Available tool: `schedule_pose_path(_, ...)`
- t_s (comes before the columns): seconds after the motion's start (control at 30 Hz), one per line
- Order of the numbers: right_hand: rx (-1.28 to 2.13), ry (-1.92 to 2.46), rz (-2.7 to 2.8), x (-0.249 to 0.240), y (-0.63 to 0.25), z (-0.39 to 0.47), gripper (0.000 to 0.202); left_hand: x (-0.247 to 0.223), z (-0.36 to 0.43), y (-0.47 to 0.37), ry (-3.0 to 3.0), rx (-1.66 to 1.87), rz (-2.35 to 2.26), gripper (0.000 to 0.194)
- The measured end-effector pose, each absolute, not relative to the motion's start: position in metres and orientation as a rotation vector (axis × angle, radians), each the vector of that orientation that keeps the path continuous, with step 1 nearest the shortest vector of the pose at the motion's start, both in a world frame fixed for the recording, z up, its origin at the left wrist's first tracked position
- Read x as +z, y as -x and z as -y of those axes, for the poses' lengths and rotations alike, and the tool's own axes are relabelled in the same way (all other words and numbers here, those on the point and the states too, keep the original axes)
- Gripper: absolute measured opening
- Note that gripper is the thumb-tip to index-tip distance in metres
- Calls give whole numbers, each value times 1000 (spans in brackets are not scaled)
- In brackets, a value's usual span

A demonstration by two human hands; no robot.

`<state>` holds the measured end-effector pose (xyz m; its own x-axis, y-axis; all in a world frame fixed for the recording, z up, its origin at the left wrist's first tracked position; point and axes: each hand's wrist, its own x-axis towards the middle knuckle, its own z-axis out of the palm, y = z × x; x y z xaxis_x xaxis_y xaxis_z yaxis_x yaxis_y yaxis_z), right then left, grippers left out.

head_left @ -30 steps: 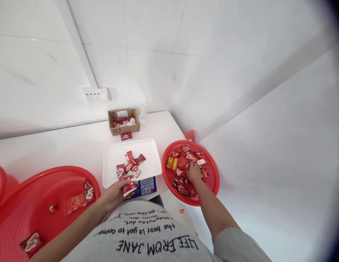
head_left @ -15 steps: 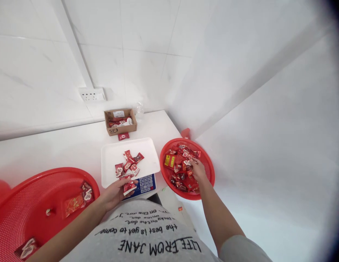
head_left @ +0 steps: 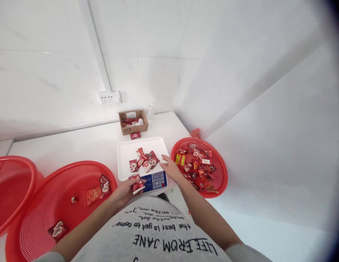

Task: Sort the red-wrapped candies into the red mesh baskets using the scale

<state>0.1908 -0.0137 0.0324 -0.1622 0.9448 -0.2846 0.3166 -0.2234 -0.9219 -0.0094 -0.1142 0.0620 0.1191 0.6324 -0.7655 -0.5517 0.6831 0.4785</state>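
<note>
My left hand is closed around one or more red candy packets, just in front of the white tray. On that tray, which sits on a scale with a blue keypad, several red candy packets lie in a loose pile. Fingers stretched out and apart, my right hand hovers at the tray's right edge with nothing visible in it. Beside it on the right is a round red basket full of assorted red packets.
A cardboard box of red packets stands behind the tray, with one packet in front of it and a clear plastic bottle beside it. Left is a large red basket holding a few packets; another red container adjoins it.
My right hand has left the right basket and moved left to the tray, its fingers now apart. A packet with white lettering now shows at the pile's right. The view has turned left.
</note>
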Motion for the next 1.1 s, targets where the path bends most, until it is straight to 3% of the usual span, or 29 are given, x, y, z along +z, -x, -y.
schedule_pose_path(0.07, 1367, 1543, 1539, 32, -184, 24, 45, 62, 119, 10, -118, 896, -1160, 13)
schedule_pose_path(0.17, 1666, 1430, 1458, 35, -174, 48, 42, 55, 123, 10, -288, 942, -1115, 29)
schedule_pose_path(0.27, 2083, 1220, 1251, 40, -161, 71, 52, 46, 121, 6, -551, 888, -1078, 50)
schedule_pose_path(0.4, 2266, 1118, 1034, 49, -154, 85, 66, 45, 114, -5, -732, 826, -1063, 78)
schedule_pose_path(0.6, 2331, 960, 1103, 59, -162, 95, 46, 54, 115, -20, -781, 846, -1022, 88)
schedule_pose_path(0.73, 2119, 1092, 1002, 52, -172, 94, 46, 52, 113, -11, -944, 834, -1127, 62)
schedule_pose_path(0.87, 1640, 1327, 894, 43, -202, 79, 49, 48, 100, 15, -1318, 877, -1482, 34)
schedule_pose_path(1.0, 1098, 1643, 1053, 37, -238, 71, 46, 38, 85, 43, -1561, 660, -1693, 33)
schedule_pose_path(1.1, 881, 1777, 1221, 26, -255, 73, 47, 28, 75, 56, -1608, 594, -1750, 36)
